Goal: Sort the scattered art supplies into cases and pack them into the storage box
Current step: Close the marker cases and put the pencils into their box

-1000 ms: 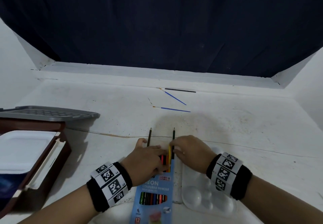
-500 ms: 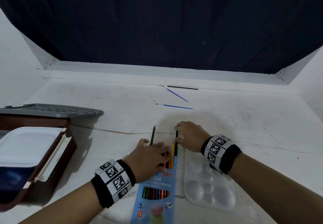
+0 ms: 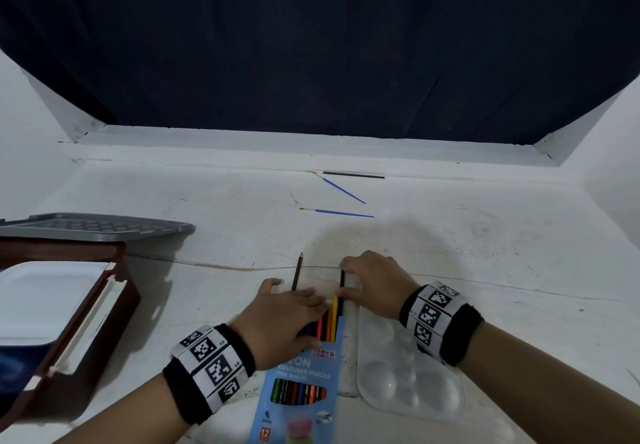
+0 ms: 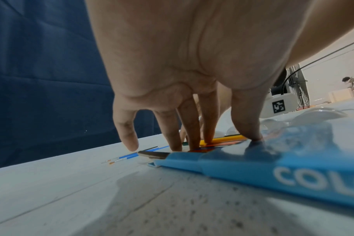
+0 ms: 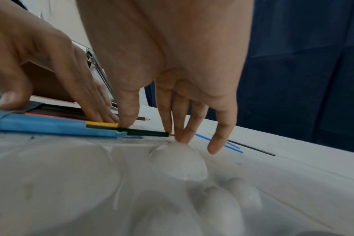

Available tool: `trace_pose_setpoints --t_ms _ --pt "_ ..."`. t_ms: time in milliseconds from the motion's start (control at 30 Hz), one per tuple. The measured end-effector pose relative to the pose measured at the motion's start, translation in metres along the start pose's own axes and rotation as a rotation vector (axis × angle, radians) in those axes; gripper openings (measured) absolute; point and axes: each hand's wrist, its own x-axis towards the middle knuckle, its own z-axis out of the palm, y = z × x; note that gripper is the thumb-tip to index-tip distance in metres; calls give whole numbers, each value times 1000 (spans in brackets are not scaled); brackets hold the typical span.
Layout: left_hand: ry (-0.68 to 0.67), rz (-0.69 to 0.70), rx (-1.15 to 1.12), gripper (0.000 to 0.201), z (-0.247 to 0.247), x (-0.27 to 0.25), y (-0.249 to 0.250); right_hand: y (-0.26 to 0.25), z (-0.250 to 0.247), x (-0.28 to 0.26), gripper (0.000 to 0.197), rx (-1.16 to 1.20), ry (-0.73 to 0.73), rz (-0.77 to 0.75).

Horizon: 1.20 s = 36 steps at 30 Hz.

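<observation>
A blue coloured-pencil box point(image 3: 300, 379) lies near the front edge with several pencils sticking out of its open far end. My left hand point(image 3: 298, 305) lies flat on those pencils, fingers straight, thumb on the box point(image 4: 273, 161). A brown pencil point(image 3: 296, 272) pokes out past its fingers. My right hand point(image 3: 360, 277) touches a black pencil point(image 3: 342, 286) at the box's right side: the thumb presses on its shaft and straight fingers point(image 5: 180, 127) stand at its tip point(image 5: 168, 134). A yellow pencil point(image 5: 101, 124) lies beside it.
A clear paint palette point(image 3: 412, 379) lies under my right wrist. Three thin brushes, one black point(image 3: 353, 175) and two blue point(image 3: 343, 191), lie at the back of the white table. The brown storage box point(image 3: 114, 308), holding a white case point(image 3: 45, 299), stands at the left with its grey lid point(image 3: 97, 227) behind.
My right hand has reached forward from the box's mouth to the black pencil's tip, and that pencil has slid back a little toward the box. My left hand stays on the pencils.
</observation>
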Motion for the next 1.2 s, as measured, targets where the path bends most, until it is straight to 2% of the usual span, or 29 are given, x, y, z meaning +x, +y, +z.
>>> trace_pose_setpoints --t_ms 100,300,467,600,767,900,1067,1133,1200 --pt "-13 -1 4 65 1 2 -4 -4 2 -4 34 20 14 -19" --pt "-4 14 48 64 4 2 -2 -12 6 -20 28 -96 24 -69" --pt "9 15 48 63 3 1 0 -13 8 -29 34 -43 35 -90" --pt "-6 1 61 62 2 1 2 -21 7 -29 44 -112 85 -77" --pt "-3 4 52 63 2 1 1 -34 5 -36 36 -143 116 -98" --pt "0 18 28 63 2 3 -1 -41 6 -34 24 -65 86 -60" --pt "81 6 -136 62 -3 -4 -11 -41 6 -27 25 -9 27 23" --pt "88 -45 -118 69 -8 -7 -21 -43 3 -27 24 8 11 49" --pt "22 -80 -95 83 -10 -10 -30 -44 1 -27 25 41 8 83"
